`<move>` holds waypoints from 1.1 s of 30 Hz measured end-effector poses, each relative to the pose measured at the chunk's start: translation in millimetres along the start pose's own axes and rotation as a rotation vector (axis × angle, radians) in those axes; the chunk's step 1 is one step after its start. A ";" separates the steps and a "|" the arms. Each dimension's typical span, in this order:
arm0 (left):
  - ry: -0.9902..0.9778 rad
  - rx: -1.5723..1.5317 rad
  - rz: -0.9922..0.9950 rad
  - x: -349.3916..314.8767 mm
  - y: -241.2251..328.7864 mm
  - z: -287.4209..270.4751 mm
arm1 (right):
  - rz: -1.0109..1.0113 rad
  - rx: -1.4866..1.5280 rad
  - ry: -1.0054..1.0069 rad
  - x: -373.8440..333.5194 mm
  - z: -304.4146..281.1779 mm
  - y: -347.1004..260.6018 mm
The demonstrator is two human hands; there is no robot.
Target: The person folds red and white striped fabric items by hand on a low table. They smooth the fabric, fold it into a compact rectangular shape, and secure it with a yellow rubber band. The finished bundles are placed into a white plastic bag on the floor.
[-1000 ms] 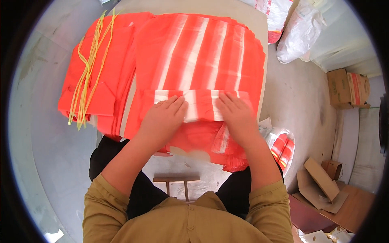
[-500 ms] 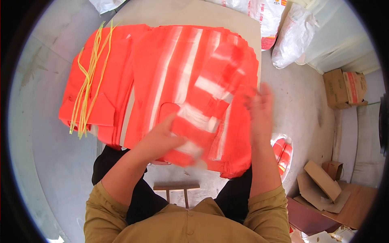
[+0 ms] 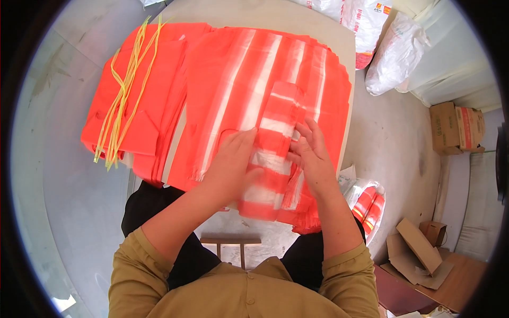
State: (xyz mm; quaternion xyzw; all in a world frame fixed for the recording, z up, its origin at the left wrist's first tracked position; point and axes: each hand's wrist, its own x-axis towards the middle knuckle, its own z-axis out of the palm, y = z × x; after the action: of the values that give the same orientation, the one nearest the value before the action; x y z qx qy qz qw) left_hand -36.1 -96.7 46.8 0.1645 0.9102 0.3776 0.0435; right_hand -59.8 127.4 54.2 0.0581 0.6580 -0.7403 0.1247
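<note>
A folded red piece with white cross stripes [image 3: 277,125] lies on a broad stack of red striped sheets [image 3: 222,79]; whether they are cloth or plastic I cannot tell. My left hand [image 3: 231,161] lies along the folded piece's left edge, fingers stretched out and thumb apart, slightly blurred. At its right edge is my right hand [image 3: 315,159], fingers spread and loosely bent, fingertips touching the piece. To the left sits a pile of folded red pieces [image 3: 175,69], with a loose bunch of yellow ties [image 3: 124,100] across it.
The stacks rest on a beige board [image 3: 254,13]. On the floor at right is a clear bag of red striped rolls [image 3: 369,204]. White sacks [image 3: 395,53] stand at the far right, near cardboard boxes [image 3: 457,127]. A wooden stool [image 3: 231,241] shows between my legs.
My right hand has come in left and down from the stack's right edge to the folded piece. My left hand has moved right. The folded piece, blurred before, now lies straighter.
</note>
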 end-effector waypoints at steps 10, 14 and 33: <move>-0.103 0.059 0.083 -17.8 18.8 24.1 | 0.132 0.293 -0.094 14.6 27.8 0.7; -0.120 0.122 0.123 -23.7 17.5 27.1 | 0.041 0.388 -0.127 18.6 33.8 0.4; -0.156 0.185 0.258 -30.5 15.3 29.3 | -0.746 -1.082 -0.378 31.5 5.0 -3.2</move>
State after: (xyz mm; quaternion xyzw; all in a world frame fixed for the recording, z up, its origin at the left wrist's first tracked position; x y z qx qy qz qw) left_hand 2.6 -77.0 35.3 0.3120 0.9062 0.2809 0.0498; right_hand -90.5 119.4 50.0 -0.3733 0.8784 -0.2980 -0.0147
